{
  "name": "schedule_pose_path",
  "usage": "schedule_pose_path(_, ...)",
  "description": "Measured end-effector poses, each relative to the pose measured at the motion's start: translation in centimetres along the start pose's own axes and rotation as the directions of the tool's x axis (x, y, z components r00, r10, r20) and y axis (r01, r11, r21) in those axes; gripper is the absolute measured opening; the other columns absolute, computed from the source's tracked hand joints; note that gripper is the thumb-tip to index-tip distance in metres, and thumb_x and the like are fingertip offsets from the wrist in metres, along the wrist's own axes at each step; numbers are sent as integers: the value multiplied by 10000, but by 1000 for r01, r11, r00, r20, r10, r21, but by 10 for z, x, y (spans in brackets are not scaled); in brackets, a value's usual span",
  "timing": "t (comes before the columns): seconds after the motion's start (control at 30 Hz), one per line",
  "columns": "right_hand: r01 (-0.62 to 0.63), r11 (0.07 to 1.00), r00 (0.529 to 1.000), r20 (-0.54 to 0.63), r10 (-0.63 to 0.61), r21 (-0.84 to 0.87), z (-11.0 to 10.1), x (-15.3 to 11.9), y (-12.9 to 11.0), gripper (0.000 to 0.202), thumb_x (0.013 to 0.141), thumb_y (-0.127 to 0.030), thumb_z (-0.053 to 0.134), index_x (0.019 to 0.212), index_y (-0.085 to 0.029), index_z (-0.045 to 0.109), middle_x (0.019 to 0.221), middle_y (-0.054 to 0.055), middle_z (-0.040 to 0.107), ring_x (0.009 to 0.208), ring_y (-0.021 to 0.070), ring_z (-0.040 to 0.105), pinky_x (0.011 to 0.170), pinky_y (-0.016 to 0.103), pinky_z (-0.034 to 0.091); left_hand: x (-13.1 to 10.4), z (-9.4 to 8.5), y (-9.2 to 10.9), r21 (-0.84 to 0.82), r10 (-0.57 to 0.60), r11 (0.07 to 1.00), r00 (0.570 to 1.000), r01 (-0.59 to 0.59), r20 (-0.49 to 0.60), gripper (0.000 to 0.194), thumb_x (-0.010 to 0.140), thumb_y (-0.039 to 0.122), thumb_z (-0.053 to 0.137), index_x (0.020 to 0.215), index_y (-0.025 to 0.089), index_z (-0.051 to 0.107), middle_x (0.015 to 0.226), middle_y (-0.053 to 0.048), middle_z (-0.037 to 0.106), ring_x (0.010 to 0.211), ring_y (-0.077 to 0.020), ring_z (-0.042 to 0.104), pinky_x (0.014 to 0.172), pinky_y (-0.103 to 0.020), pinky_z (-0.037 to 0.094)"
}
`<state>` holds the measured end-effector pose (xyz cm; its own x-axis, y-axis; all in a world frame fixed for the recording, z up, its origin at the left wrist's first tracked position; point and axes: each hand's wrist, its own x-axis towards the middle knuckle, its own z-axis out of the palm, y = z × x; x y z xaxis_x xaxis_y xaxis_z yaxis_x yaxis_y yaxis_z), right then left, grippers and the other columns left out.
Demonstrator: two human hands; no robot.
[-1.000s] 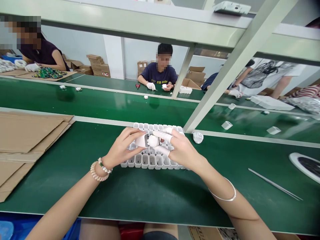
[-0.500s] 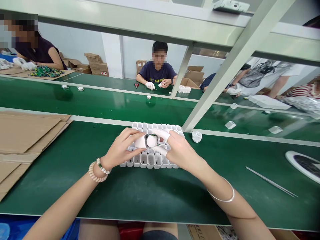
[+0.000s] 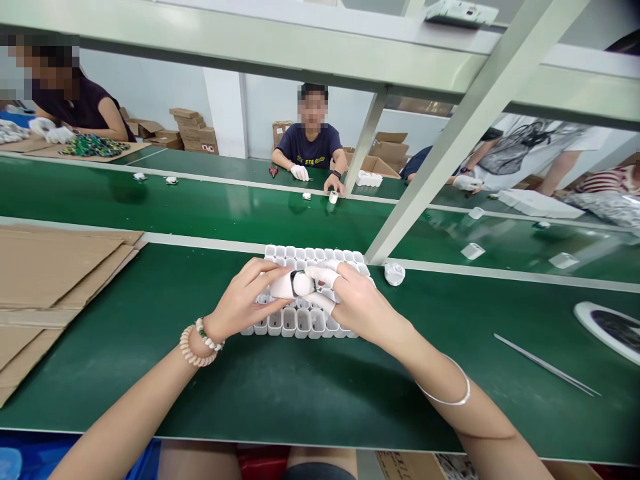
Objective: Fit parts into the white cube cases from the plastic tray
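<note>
My left hand (image 3: 245, 293) is closed around a white plastic housing (image 3: 281, 287), tilted with its open end to the right. My right hand (image 3: 350, 293), with white covers on some fingertips, grips a round white part (image 3: 303, 285) with a dark-edged board at the housing's mouth. How far the board sits inside the housing I cannot tell. Under both hands stand rows of white open-topped housings (image 3: 303, 323), packed side by side on the green bench; my hands hide the middle rows.
Cardboard sheets (image 3: 60, 280) lie at the left. To the right are a crumpled white roll (image 3: 395, 273), tweezers (image 3: 545, 363) and a white-rimmed oval object (image 3: 607, 330). A slanted metal post (image 3: 430, 173) rises beyond the bench. Behind runs a green belt (image 3: 200, 207) carrying white parts; co-workers sit across.
The round part and board sit slightly closer to the housing, turned a little. Parts on the belt have shifted right. The co-worker opposite has lowered a hand to a white housing at the belt.
</note>
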<state>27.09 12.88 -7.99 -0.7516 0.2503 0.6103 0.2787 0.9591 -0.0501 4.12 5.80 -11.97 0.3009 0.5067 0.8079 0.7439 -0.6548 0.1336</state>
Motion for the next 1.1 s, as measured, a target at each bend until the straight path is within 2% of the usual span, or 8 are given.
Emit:
schedule_pose_path(0.13, 43, 998, 999, -27, -44, -48, 0, 0, 0, 219, 972, -198, 556, 1165, -169, 656, 961, 117, 701, 896, 270, 671, 736, 415, 585, 0, 0, 0, -5, -7, 1000, 1000, 6, -6, 534, 853, 271, 758, 1330, 197, 529, 1108, -91, 629, 996, -212, 599, 851, -355, 542)
schedule_pose_path(0.3, 40, 998, 995, -93, -45, -50, 2, 3, 3, 396, 996, -333, 547, 1365, -189, 560, 864, 86, 720, 797, 258, 680, 678, 398, 575, 1, -1, 3, -42, -42, 998, 998, 40, -41, 554, 823, 255, 787, 1318, 195, 545, 1120, -90, 630, 1014, -209, 603, 869, -347, 541)
schedule_pose_path(0.4, 134, 989, 970, -199, -142, -55, 4, 4, 5, 403, 985, -343, 571, 1362, -201, 561, 1042, 124, 748, 906, 265, 706, 782, 426, 588, 2, -1, 5, -63, -79, 995, 994, 75, -78, 543, 811, 238, 797, 1300, 198, 563, 1110, -78, 635, 1007, -197, 611, 877, -333, 541)
schedule_pose_path(0.47, 190, 981, 955, -224, -196, -48, 5, 5, 5, 394, 975, -339, 592, 1346, -208, 573, 1185, 145, 723, 991, 273, 707, 835, 444, 592, 3, -1, 7, -72, -97, 993, 989, 89, -108, 534, 805, 234, 801, 1287, 197, 573, 1098, -71, 636, 997, -191, 615, 872, -322, 543)
schedule_pose_path(0.63, 213, 977, 965, -158, -208, 18, 6, 6, 4, 475, 949, -341, 638, 1401, -230, 540, 1350, 149, 645, 1067, 285, 697, 845, 467, 606, 2, 2, 9, -84, -143, 988, 980, 133, -136, 518, 800, 244, 805, 1270, 199, 591, 1075, -64, 631, 975, -185, 620, 852, -312, 545)
schedule_pose_path(0.9, 208, 968, 965, -190, -179, 144, 14, 3, 2, 640, 938, -311, 658, 1521, -231, 407, 1310, 151, 667, 1040, 275, 710, 834, 439, 618, -1, 5, 14, -31, -118, 993, 971, 114, -206, 544, 788, 228, 815, 1280, 193, 585, 1033, -63, 628, 917, -185, 600, 780, -314, 540)
schedule_pose_path(1.1, 168, 955, 984, -106, -146, 245, 19, 0, 2, 608, 939, -365, 651, 1495, -248, 436, 1332, 157, 651, 1053, 276, 707, 834, 431, 617, -1, 5, 18, 7, -81, 996, 974, 85, -212, 567, 778, 210, 820, 1290, 182, 578, 1062, -79, 648, 922, -198, 606, 798, -337, 543)
